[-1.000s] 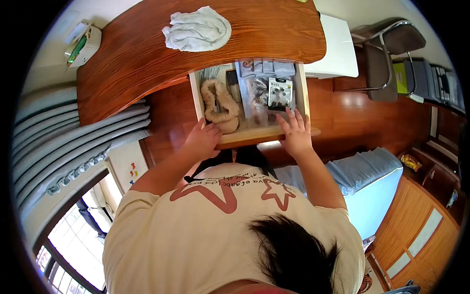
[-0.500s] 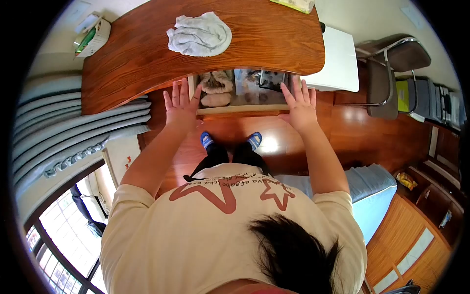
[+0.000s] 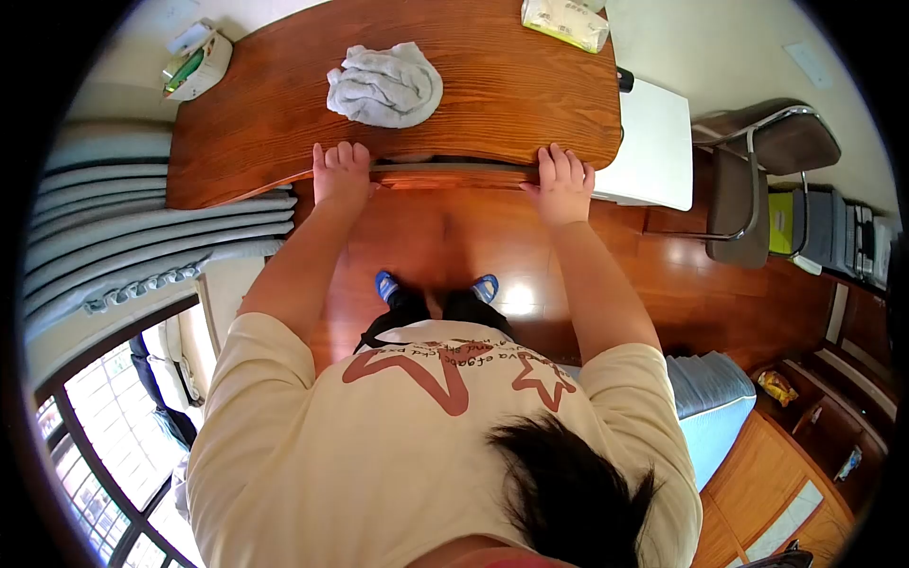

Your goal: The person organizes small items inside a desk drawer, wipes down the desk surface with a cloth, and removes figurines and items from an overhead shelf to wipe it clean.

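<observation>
A wooden desk [image 3: 511,85] has a drawer [image 3: 454,177] at its front edge, with only a narrow dark gap showing above the drawer front. My left hand [image 3: 342,172] rests at the drawer's left end, its fingertips over the desk edge. At the right end, my right hand [image 3: 564,184] lies against the desk edge with its fingers a little apart. Neither hand holds a loose object. A crumpled grey towel [image 3: 385,85] lies on the desktop between and beyond my hands. The drawer's contents are hidden.
A white basket [image 3: 204,71] stands at the desk's back left, a tissue pack [image 3: 565,24] at the back right. Beside the desk are a white cabinet [image 3: 653,142] and a brown chair [image 3: 739,208]. Grey-blue curtains [image 3: 104,208] hang at left; a blue-covered seat [image 3: 710,407] is behind right.
The drawer has slid inward under the desk, from wide open to nearly closed, and its contents have gone from sight. Both hands moved with it to the desk edge.
</observation>
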The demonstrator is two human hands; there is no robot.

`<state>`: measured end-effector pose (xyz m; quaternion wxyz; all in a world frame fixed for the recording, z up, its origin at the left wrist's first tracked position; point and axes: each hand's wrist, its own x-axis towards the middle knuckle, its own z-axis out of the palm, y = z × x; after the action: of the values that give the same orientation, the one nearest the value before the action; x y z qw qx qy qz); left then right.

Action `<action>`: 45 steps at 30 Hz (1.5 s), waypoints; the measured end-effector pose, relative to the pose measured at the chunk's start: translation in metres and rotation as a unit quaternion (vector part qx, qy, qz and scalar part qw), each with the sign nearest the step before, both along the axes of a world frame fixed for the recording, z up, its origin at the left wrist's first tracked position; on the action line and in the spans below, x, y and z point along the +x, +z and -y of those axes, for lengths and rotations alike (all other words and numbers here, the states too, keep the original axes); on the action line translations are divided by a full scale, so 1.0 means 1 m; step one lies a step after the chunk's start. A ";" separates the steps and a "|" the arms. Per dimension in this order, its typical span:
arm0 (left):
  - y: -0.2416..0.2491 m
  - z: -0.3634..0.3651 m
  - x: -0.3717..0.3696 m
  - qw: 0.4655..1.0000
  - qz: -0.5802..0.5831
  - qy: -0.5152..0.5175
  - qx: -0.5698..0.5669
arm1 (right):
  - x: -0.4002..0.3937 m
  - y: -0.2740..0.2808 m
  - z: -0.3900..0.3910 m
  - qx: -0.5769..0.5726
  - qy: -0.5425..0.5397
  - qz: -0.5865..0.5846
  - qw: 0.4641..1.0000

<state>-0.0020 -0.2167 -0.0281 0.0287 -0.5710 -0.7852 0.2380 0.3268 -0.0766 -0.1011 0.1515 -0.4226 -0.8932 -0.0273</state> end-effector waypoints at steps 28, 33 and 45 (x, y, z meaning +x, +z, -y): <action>0.016 0.078 -0.128 0.949 0.252 -0.069 0.176 | -0.362 0.078 0.010 -0.229 0.005 0.020 0.973; 0.023 0.101 -0.213 0.974 0.200 -0.033 0.099 | -0.348 0.067 0.039 -0.206 0.071 -0.048 0.975; 0.004 0.092 -0.256 0.950 0.189 -0.219 0.114 | -0.215 0.047 -0.080 -0.144 -0.377 0.009 0.915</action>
<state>-0.2583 -0.3092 -0.0245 -0.0038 -0.7565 -0.6536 0.0221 0.1121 0.0038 -0.0542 0.0596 -0.7452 -0.6628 0.0426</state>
